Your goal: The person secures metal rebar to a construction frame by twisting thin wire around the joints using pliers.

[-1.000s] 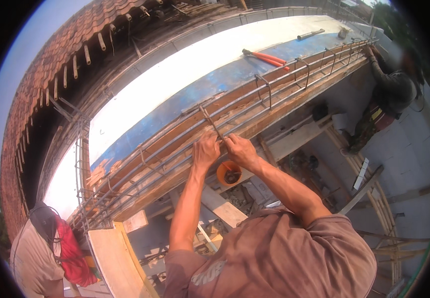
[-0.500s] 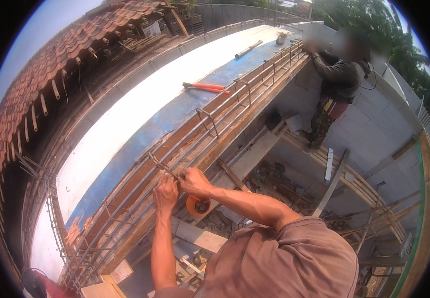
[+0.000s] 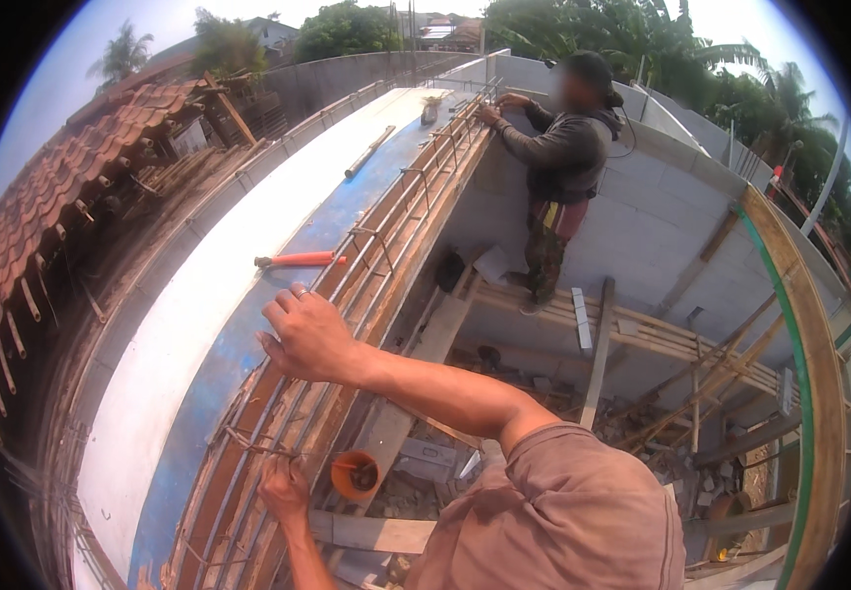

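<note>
My right hand [image 3: 309, 334] is open, fingers spread, above the blue strip beside the rebar cage [image 3: 293, 408]. Just beyond its fingers lie long red-handled pliers or cutters [image 3: 303, 260], apart from the hand. My left hand [image 3: 285, 489] is closed at the end of a bent steel stirrup [image 3: 253, 444] that crosses the long bars. Its fingertips are small and partly hidden, so any tie wire in them does not show. Right of that hand, an orange bucket [image 3: 355, 476] sits with something dark inside.
A hammer-like tool [image 3: 369, 152] and a small bag-like object [image 3: 431, 108] lie farther along the wall top. A co-worker [image 3: 568, 147] works at the far end of the cage. Below right are planks [image 3: 598, 354], rubble and a block wall [image 3: 632, 197]; tiled roofing [image 3: 71, 187] stands left.
My right hand has left the stirrup and reached forward, opening near the red-handled tool. My left hand stays at the stirrup. The view has tilted up, showing more background.
</note>
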The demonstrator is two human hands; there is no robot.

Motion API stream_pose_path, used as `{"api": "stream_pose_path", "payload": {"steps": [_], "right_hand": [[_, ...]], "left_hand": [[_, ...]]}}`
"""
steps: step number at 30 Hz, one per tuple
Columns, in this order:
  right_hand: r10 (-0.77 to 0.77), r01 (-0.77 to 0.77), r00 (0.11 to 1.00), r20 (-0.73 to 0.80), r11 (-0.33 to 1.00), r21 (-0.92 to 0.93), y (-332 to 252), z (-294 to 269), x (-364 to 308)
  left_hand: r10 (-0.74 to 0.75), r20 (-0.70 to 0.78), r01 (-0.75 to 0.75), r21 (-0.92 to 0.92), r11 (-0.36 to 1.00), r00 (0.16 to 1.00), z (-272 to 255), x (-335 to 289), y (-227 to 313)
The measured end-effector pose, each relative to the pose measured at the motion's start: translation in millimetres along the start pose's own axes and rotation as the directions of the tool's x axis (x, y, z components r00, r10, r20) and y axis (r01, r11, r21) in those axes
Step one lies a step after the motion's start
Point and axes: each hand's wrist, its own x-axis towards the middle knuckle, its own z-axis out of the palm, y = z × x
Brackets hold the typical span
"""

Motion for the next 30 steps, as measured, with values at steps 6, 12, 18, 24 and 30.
{"api": "stream_pose_path", "payload": {"steps": [6,12,18,24,30], "right_hand": [[0.242,-0.117,0.856,0.457,0.951,-0.285,113,58,106],[0.418,-0.197,0.566,0.710,0.906,-0.376,192,100,111],[0.396,-0.215,0.577,0.715,0.918,-0.335,176,119,115],[0.359,-0.211,0.652,0.668,0.932,-0.295,195,101,111],[0.287,-0.272,0.901,0.324,0.958,-0.093,142,73,115]], "left_hand": [[-0.060,0.013,0.060,-0.015,0.998,0.998,-4,3,-1],[-0.036,-0.007,0.035,-0.101,0.994,0.999,11,14,13],[-0.087,-0.003,0.087,-0.035,0.996,0.996,-7,1,-1],[-0.056,-0.017,0.056,-0.033,0.998,0.998,0,6,6],[-0.056,-0.012,0.056,-0.014,0.998,0.998,4,4,1]]}}
